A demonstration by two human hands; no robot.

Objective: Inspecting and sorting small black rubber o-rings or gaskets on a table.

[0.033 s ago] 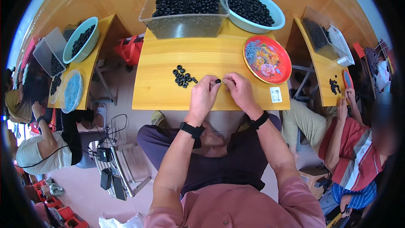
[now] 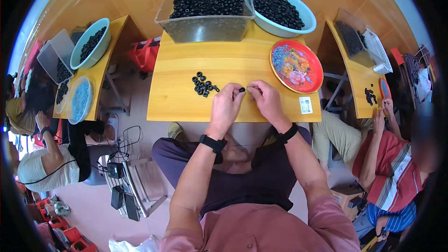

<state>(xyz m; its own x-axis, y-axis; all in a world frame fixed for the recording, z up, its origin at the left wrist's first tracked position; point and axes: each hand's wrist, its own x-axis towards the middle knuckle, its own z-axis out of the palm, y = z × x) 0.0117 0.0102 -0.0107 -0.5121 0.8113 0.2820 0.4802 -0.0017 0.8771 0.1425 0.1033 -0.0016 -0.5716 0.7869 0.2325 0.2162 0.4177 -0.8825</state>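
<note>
My left hand (image 2: 226, 102) pinches a small black ring-shaped plastic part (image 2: 241, 90) between thumb and fingertips, just above the table's near edge. Close beside it, my right hand (image 2: 265, 100) has its thumb and forefinger pressed together. Whatever those right fingertips hold, if anything, is too small to make out. A loose group of the same black parts (image 2: 203, 84) lies on the yellow wooden table (image 2: 177, 107), left of my left hand. To the right of my hands, a red flowered tray (image 2: 311, 72) carries a heap of small silvery-blue pieces (image 2: 280, 59).
At the table's back stand a clear plastic bin (image 2: 205, 30) and a pale blue basin (image 2: 284, 30), both full of black parts. A white label (image 2: 305, 105) sits at the right front corner. Co-workers sit at side tables left and right. Cables (image 2: 122, 144) hang by a metal stool.
</note>
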